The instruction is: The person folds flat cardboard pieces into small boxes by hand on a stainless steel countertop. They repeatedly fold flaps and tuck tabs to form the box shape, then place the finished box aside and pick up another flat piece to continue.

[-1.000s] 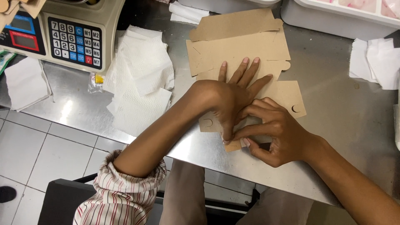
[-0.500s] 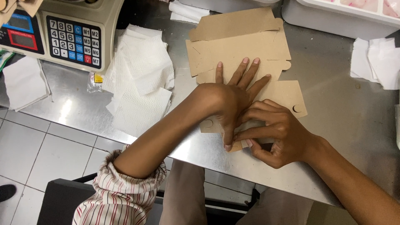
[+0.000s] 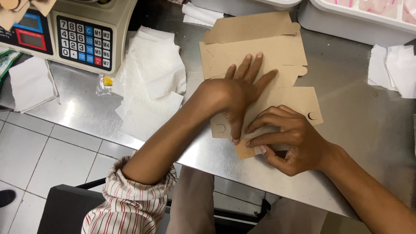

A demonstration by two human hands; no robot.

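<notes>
On the steel counter (image 3: 355, 143), the flat brown cardboard box blank (image 3: 260, 52) lies w/ its tabs & half-moon slots showing, unchanged over the last sec. Your L hand (image 3: 236, 93) stays spread flat, pinning it; your R hand (image 3: 290, 141) keeps its fingertips pinching the near flap (image 3: 247, 149), so the fold is still underway.

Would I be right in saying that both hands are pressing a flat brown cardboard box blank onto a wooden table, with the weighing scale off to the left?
Not quite: the table is shiny stainless steel, not wood, as the head view shows. The rest holds: the left hand lies spread on the flat brown cardboard box blank, the right hand presses its near edge, and the weighing scale stands to the left.
</notes>
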